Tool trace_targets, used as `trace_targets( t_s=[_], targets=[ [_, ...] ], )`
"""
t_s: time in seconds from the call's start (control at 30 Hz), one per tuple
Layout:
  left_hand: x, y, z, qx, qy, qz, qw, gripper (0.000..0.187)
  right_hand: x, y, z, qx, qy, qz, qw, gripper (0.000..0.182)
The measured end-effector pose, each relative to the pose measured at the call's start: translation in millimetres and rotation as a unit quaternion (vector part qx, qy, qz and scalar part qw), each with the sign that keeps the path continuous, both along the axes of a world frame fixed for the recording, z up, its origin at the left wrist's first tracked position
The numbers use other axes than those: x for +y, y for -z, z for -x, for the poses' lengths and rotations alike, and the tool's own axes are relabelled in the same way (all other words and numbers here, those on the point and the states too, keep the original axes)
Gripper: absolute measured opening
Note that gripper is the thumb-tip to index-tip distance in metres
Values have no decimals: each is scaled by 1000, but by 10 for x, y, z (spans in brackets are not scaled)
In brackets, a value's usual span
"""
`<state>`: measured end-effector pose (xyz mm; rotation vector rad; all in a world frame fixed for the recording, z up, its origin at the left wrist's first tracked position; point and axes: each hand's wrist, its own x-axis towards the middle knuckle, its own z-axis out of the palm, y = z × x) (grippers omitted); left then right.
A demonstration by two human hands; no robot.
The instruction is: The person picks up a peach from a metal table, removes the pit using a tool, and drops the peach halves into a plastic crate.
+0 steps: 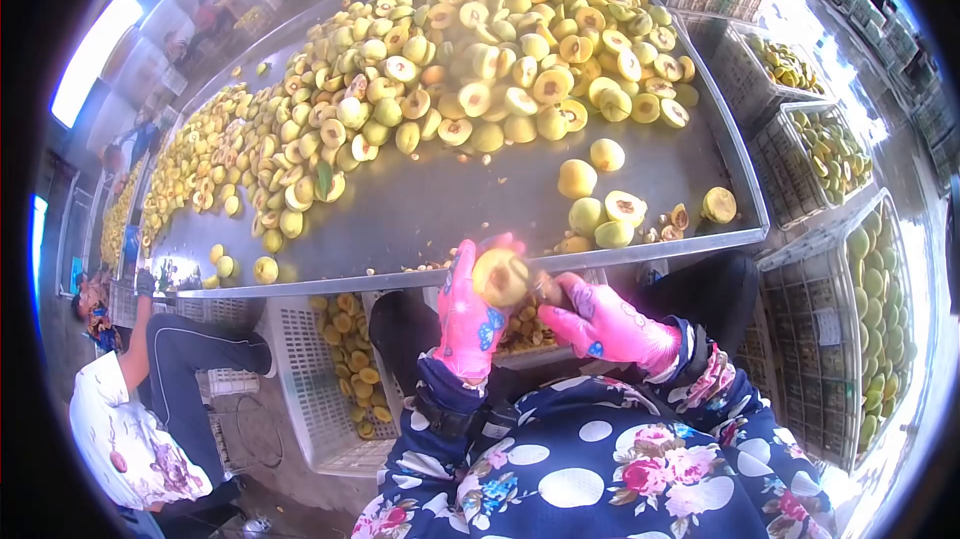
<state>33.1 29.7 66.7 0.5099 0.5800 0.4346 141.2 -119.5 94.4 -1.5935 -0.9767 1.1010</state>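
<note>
My left hand [470, 311], in a pink glove, is closed around a halved yellow peach [500, 277], its cut face turned up. Close by on the right, my right hand [612, 321], also pink-gloved, has its fingers curled in toward the peach. Something small and brownish shows at its fingertips, too blurred to name. Both hands are just past the near edge of a metal table [450, 214]. On that table lies a large heap of peach halves [480, 69], with a few loose peaches [590, 211] nearer my right hand.
A white crate [310, 409] with peach halves stands below the table on the left. More crates of fruit line the right side, the nearest crate [815, 329] beside my knee. A co-worker [140, 419] sits at the left. Pits and scraps [672, 224] lie near the table's edge.
</note>
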Motion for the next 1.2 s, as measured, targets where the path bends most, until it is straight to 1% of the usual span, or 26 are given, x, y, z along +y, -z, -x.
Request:
trace_targets(
  t_s=[0.03, 0.07, 0.27, 0.37, 0.47, 0.57, 0.67, 0.77, 0.87, 0.97, 1.07, 1.17, 1.2],
  targets=[
    [-21, -4, 3, 13, -3, -17, 1000, 49, -13, -28, 5, -67, -24, 8, 997, 28],
    [-43, -10, 6, 25, -6, -33, 999, 49, -17, -50, 18, -96, -29, -22, 995, 28],
    [-132, -27, 27, 53, -10, -81, 995, 48, -15, -19, 54, -173, -50, -8, 984, 25],
    [-148, 25, 21, 43, -22, -83, 995, 47, -20, 14, 66, -187, -53, -4, 981, 26],
    [-188, -3, 30, 45, 14, -107, 993, 45, -27, 163, 93, -194, -52, 0, 980, 27],
    [-234, 3, 7, 83, -5, -94, 992, 45, -30, 89, 107, -174, -63, 50, 981, 25],
    [-209, 41, -2, 96, 8, -88, 991, 44, -62, 119, 84, -179, -75, 31, 980, 26],
    [-164, 59, 13, 114, 63, -118, 984, 47, -62, 57, 52, -169, -112, 101, 974, 22],
    [-75, 114, 8, 157, 173, -213, 949, 46, -143, 282, 17, -168, -155, 45, 972, 21],
    [-29, 249, 22, 154, 234, -230, 932, 42, -165, 349, -2, -194, -182, 51, 963, 20],
    [-116, 181, 45, 155, 177, -206, 950, 38, -136, 365, -33, -153, -163, 65, 972, 21],
    [-250, 271, 65, 100, 18, -193, 976, 33, -69, 391, -32, -170, -144, 100, 970, 22],
    [-279, 342, 87, 110, -10, -186, 976, 25, -47, 391, -18, -166, -149, 108, 969, 23]
  ],
)
